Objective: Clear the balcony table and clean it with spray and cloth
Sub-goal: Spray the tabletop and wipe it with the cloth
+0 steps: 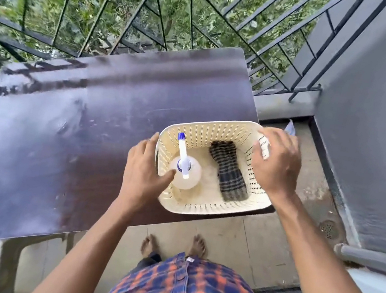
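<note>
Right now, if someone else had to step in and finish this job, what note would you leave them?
Left hand: grips the left wall of the basket, thumb outside, fingers inside by the spray bottle.
Right hand: blurred, fingers curled over the right rim.
The basket sits on the near right corner of the table. The bottle stands inside it, with the striped cloth lying beside it.
Done: the tabletop carries only the basket.
Left: probably take out bottle and cloth, move the basket off, spray, wipe.
</note>
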